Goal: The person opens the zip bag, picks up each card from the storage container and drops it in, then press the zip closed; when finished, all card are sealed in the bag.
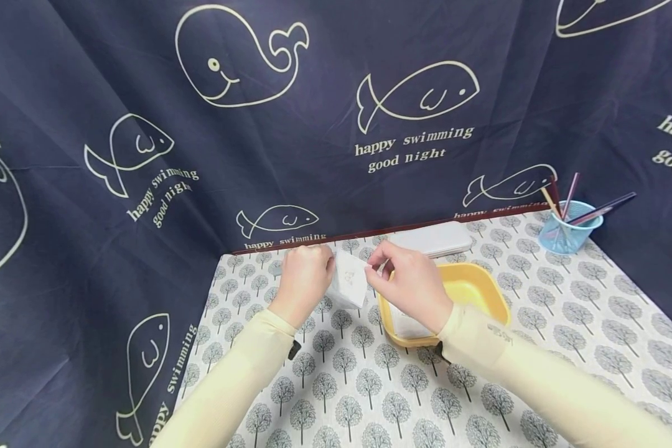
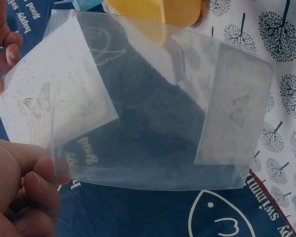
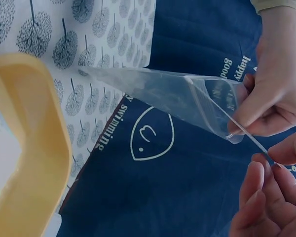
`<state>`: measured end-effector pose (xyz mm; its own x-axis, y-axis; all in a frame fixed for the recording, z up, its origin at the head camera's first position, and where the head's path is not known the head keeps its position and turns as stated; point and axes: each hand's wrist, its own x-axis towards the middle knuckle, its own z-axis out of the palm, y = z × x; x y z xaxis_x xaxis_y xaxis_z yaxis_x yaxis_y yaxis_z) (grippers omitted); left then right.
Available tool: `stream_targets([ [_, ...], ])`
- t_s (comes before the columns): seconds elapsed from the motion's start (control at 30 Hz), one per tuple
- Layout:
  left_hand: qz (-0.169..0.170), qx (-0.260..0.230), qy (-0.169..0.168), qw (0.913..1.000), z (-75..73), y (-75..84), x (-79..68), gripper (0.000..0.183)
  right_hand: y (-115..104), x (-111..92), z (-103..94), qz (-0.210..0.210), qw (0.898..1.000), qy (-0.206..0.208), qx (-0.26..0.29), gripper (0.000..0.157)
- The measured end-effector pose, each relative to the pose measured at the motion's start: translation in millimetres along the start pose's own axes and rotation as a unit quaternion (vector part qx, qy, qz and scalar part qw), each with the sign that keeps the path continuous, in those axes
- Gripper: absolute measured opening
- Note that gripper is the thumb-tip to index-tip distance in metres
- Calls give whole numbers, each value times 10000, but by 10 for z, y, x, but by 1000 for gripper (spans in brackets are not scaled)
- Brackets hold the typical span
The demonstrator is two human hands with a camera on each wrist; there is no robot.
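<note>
My left hand [image 1: 305, 280] pinches a clear plastic bag [image 2: 158, 113] at its mouth, near a lower corner in the left wrist view. A white card [image 2: 42, 89] with a faint butterfly print stands partly inside that mouth, tilted. My right hand [image 3: 276, 197] pinches the card's outer edge between thumb and fingertips; in the right wrist view the card shows nearly edge-on. At the far end of the bag lies a second, smaller-looking butterfly-printed piece [image 2: 237, 106]. Both hands hold the bag and card above the table, left of a yellow tray.
The yellow tray [image 1: 495, 298] holds white papers [image 1: 411, 326] and sits below my right forearm. Behind it lies a white case [image 1: 434, 239]. A light blue mesh cup [image 1: 568, 230] with pencils stands back right. A dark blue curtain [image 1: 325, 168] borders the tree-print tablecloth [image 1: 364, 386].
</note>
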<state>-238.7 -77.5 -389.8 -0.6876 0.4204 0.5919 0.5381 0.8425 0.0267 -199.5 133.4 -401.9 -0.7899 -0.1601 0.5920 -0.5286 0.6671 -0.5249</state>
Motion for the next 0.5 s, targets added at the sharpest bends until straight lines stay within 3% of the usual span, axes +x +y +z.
stream_targets([
  [0.27, -10, 40, -20, 10000, 18, -5, -16, 11, -27, 25, -32, 425, 9981, 26, 441, 5],
  [0.5, 31, 86, 45, 9999, 25, 3, -19, 13, -12, -10, 14, 315, 9994, -34, 107, 5],
])
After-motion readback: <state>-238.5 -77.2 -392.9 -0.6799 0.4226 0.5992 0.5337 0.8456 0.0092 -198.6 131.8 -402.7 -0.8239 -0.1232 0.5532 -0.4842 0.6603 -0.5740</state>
